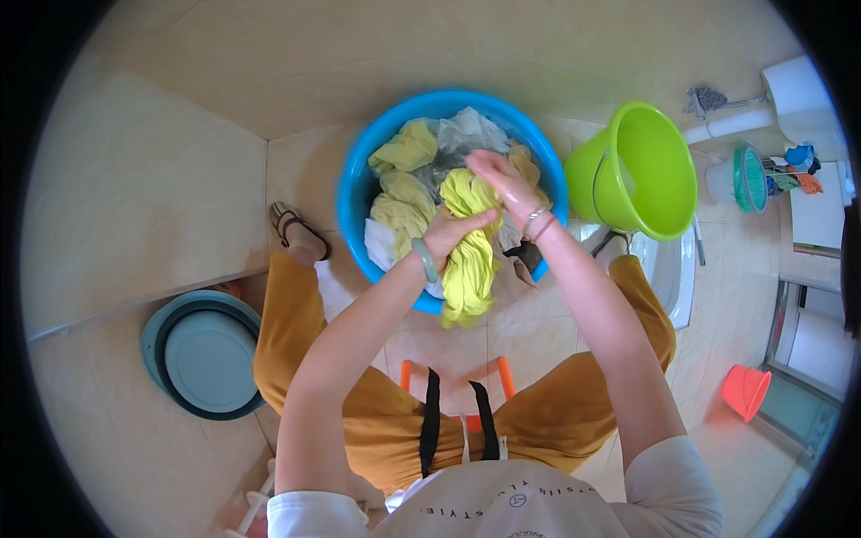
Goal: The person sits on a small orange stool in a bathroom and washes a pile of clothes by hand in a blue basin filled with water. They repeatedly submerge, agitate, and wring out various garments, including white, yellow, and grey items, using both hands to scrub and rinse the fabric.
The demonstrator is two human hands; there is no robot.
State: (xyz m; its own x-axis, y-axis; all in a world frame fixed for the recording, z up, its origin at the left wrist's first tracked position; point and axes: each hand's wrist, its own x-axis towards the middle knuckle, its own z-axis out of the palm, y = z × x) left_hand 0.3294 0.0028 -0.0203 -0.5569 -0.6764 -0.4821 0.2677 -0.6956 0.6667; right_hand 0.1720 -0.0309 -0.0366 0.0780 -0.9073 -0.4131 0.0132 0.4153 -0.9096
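Both my hands are at a bright yellow cloth garment (469, 278), bunched up above a round blue basin (354, 215). My left hand (453, 231), with a pale green bangle at its wrist, grips the garment's middle, thumb across the folds. At its upper right edge, my right hand (505, 182) is closed against the cloth; part of its fingers is hidden. The garment's lower end hangs over the near rim. Under my hands, the basin holds pale yellow cloth (404, 206), white cloth (471, 133) and darker pieces, some in water.
A lime green bucket (587, 184) stands right of the basin, beside a white floor fixture (677, 278). Grey-green basins (211, 359) lie at left by the wall. A small red bucket (744, 392) is far right. Between my legs is an orange-legged stool (507, 377).
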